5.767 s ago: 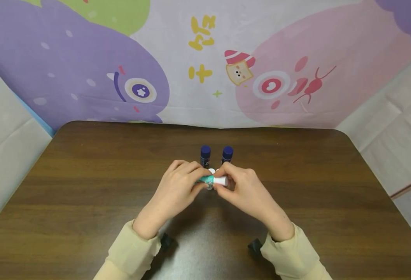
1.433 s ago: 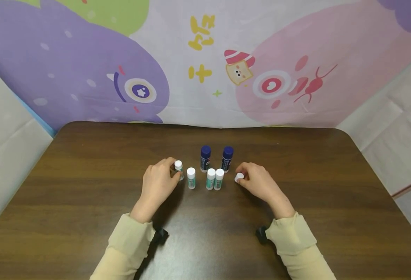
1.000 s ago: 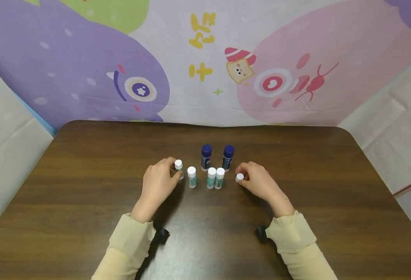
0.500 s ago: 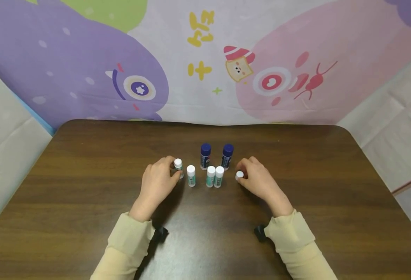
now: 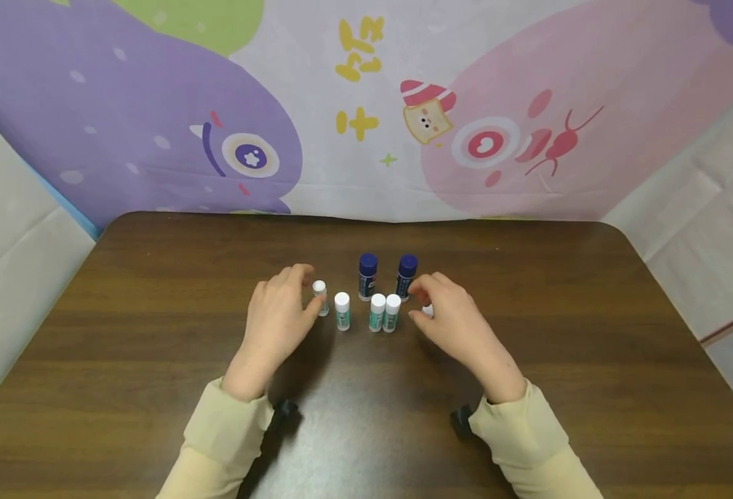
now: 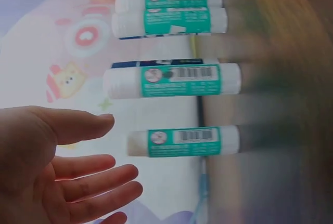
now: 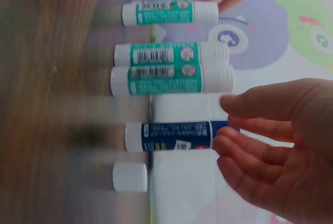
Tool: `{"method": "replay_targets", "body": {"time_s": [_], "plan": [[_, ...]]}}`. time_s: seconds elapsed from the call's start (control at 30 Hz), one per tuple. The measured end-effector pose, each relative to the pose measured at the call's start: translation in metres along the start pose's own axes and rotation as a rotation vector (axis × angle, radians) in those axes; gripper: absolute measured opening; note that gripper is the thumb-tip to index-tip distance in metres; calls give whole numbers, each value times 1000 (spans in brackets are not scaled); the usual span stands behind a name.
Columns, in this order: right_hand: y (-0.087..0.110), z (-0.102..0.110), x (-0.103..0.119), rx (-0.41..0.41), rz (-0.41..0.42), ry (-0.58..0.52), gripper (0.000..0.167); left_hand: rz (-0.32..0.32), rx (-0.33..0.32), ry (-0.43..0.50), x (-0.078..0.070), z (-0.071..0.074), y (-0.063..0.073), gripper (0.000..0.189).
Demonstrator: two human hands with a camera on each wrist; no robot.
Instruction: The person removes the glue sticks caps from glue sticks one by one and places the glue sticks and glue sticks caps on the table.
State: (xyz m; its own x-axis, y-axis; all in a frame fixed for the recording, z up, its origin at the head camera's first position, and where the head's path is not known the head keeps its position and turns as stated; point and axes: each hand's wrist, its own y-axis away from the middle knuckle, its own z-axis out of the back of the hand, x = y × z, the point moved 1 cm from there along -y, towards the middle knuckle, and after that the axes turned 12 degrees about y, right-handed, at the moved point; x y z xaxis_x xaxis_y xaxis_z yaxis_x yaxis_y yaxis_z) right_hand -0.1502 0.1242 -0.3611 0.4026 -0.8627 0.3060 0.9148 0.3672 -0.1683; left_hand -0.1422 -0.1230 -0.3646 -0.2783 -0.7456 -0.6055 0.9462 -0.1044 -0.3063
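Observation:
My left hand (image 5: pixel 277 315) is spread just left of a green-and-white glue stick (image 6: pixel 184 142) that stands upright without its cap, its fingers apart from it in the left wrist view. My right hand (image 5: pixel 450 312) hovers right of the middle with loosely bent fingers and nothing between them. The loose white cap (image 7: pixel 130 177) sits on the table, partly covered by this hand in the head view. Between the hands stand a capped green glue stick (image 5: pixel 342 312) and two more green ones (image 5: pixel 376 313) side by side. Behind them are two navy glue sticks (image 5: pixel 367 277), upright and capped.
The brown wooden table (image 5: pixel 154 388) has rounded far corners. A cartoon-printed cloth (image 5: pixel 366 187) hangs along its far edge, with pale cloth panels (image 5: pixel 703 180) on both sides.
Earliest, both hands held a green glue stick together over the middle. Later the left held the uncapped stick and the right its cap; now both have let go, the right hand shifting slightly left.

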Motion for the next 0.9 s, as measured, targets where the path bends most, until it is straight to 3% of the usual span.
{"method": "replay_targets", "body": {"time_s": [0.27,0.5,0.9], "plan": [[1,-8,13,-58,89,-46,38,-40,-48,-6,-7,15,0,39],[1,-12,17,-55,112,-49,42,-61,9,2,-15,11,-1,36],[0,-8,19,-62,122,-32,43,-140,24,17,-34,16,-8,32]]}}
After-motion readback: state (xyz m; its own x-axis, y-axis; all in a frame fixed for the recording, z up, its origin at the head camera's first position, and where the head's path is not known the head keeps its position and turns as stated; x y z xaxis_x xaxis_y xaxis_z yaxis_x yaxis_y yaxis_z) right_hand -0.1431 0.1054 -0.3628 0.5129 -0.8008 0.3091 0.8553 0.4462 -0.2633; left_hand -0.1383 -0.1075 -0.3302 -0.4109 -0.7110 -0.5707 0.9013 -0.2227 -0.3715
